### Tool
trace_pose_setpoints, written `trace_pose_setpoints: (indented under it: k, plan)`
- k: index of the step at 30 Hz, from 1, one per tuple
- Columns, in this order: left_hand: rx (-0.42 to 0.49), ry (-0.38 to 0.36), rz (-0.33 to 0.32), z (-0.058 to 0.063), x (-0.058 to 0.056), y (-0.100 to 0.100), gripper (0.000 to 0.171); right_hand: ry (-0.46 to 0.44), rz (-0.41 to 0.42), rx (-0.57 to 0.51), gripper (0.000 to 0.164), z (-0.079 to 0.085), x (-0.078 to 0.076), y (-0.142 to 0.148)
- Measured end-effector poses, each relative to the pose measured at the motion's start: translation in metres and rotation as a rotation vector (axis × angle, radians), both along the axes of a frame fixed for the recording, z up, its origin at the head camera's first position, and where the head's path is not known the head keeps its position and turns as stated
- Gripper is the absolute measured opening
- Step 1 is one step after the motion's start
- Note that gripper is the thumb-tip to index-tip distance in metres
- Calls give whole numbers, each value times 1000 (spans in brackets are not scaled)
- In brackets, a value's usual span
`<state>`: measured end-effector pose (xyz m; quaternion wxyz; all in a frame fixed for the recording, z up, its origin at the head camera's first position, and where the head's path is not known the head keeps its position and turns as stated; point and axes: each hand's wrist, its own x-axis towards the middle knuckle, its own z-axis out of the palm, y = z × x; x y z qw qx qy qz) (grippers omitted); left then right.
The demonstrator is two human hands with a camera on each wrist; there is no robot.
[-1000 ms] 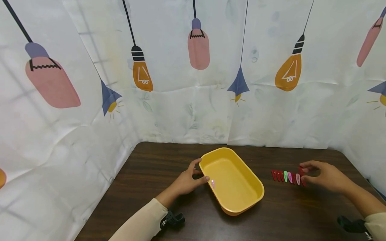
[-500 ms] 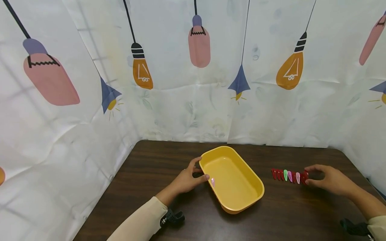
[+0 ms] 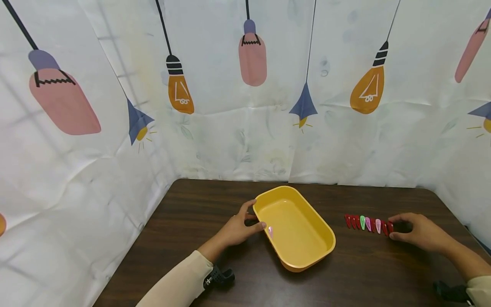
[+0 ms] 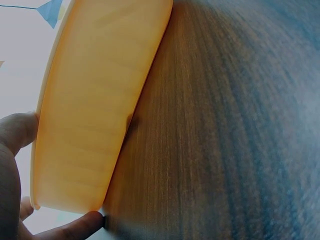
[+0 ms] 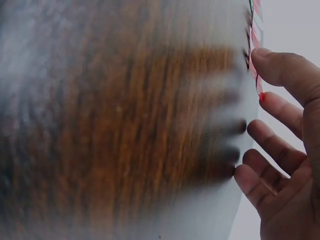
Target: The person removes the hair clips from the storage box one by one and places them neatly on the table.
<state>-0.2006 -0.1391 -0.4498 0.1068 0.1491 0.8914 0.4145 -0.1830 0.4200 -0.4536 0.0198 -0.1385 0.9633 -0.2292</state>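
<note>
A row of snap hair clips, mostly red with a green clip and two pink ones, lies on the dark wood table. My right hand pinches the red hair clip at the right end of that row, thumb and index finger at its two ends. In the right wrist view the other fingers spread just over the tabletop. My left hand grips the left corner of a yellow basin, its thumb at the rim. One pink hair clip rests inside against the basin's left wall.
A white curtain printed with lamps and bulbs hangs behind the table and along its left side. Dark wrist straps sit on both forearms, below the cream sleeves' cuffs.
My right hand has shifted slightly right and toward me, setting the red hair clip in line at the row's right end. My left hand and the basin have stayed put.
</note>
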Motion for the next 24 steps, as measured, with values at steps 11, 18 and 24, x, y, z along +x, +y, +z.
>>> trace_pose_setpoints:
  k: [11,18,24]
  plan:
    - [-1,15,0,0,-1,0,88,62,34,6,54,-6,-3,0]
    - [7,16,-5,-2,-1,0,89,46,35,22,57,-2,-6,-1]
    - [1,13,-7,-2,-1,-1,89,24,36,12,60,6,-8,-7]
